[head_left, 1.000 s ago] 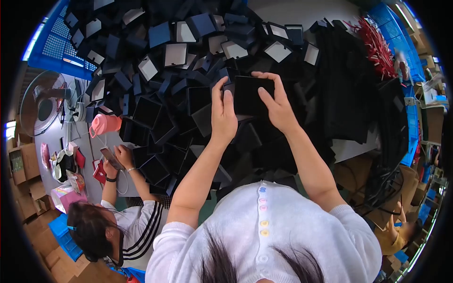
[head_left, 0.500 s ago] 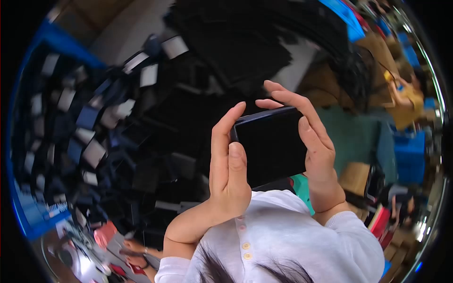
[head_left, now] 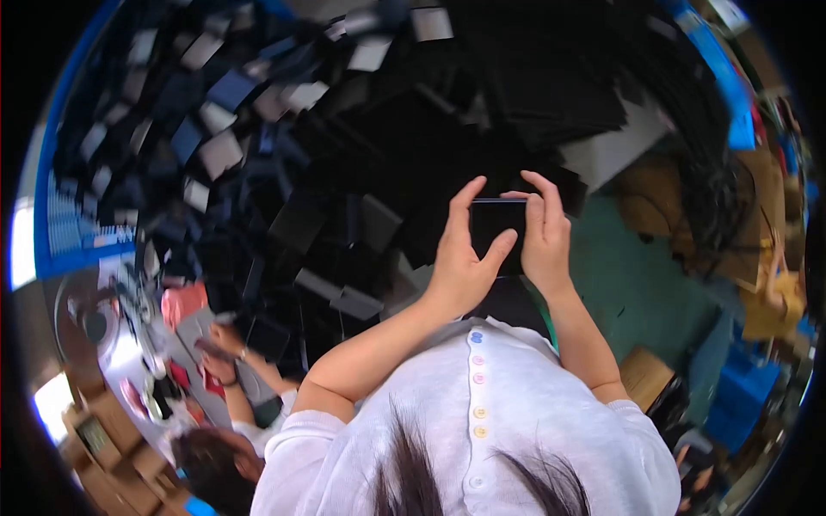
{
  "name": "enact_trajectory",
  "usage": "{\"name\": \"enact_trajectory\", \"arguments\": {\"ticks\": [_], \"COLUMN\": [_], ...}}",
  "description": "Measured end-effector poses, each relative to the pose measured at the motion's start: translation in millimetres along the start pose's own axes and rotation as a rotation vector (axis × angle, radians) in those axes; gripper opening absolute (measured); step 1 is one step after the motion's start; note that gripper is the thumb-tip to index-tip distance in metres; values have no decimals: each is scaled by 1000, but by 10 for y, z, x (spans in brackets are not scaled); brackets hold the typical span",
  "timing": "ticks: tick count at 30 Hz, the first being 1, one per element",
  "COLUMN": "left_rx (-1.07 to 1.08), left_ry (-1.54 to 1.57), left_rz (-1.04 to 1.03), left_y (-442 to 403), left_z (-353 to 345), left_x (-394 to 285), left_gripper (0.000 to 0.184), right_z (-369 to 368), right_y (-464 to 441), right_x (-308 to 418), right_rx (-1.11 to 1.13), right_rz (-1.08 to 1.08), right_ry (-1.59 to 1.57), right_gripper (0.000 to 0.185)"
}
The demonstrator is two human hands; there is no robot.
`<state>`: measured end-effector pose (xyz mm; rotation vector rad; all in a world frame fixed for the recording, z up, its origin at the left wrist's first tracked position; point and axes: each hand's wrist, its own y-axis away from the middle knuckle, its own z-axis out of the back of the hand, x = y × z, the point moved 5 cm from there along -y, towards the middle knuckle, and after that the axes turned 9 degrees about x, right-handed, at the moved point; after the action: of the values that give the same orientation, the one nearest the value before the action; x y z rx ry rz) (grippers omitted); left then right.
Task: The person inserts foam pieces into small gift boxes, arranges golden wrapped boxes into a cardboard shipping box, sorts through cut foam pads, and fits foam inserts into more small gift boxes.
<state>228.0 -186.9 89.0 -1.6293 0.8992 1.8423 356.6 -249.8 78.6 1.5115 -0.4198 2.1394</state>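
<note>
A black, flat rectangular piece (head_left: 493,222) with a thin bluish upper edge is held upright between my two hands, in front of my white shirt. My left hand (head_left: 461,271) grips its left side, the thumb lying across its face. On the right side, my right hand (head_left: 547,245) has its fingers curled round the edge. Whether the piece is a wallet, a case or something else I cannot make out. Beyond my hands spreads a large dark heap of similar flat black pieces (head_left: 379,222).
Blue, white and black flat pieces (head_left: 220,153) crowd the left side beside a blue crate rim (head_left: 53,193). At lower left another person's hands (head_left: 222,353) work at a table. Cardboard (head_left: 650,378) and a blue bin (head_left: 744,391) stand at right.
The view has swung, so the heap appears shifted. My hands and the black piece are farther from the camera, and the piece looks smaller. Both hands still hold it.
</note>
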Motion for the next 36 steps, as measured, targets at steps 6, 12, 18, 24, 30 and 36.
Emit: {"name": "enact_trajectory", "arguments": {"ticks": [6, 12, 18, 24, 30, 36], "left_rx": [-655, -1197, -1002, -1132, -1048, -818], "left_ry": [-81, -917, -614, -1085, -1095, -633], "left_rz": [103, 48, 28, 46, 346, 16], "left_y": [724, 1302, 624, -379, -487, -215], "left_z": [1769, 3053, 3631, 4692, 4941, 3415], "left_x": [194, 262, 685, 1074, 1222, 276], "left_gripper": [78, 65, 31, 48, 31, 55], "right_z": [-1067, -2125, -2271, -2079, -1715, -1713], "right_y": [-304, -176, -520, -908, -1533, -1712], "right_x": [107, -110, -104, 203, 245, 531], "right_rx": [399, 859, 934, 932, 543, 569], "right_rz": [203, 794, 678, 685, 129, 68], "right_ry": [-4, 917, 787, 345, -82, -268], "right_gripper": [47, 87, 70, 37, 36, 32]}}
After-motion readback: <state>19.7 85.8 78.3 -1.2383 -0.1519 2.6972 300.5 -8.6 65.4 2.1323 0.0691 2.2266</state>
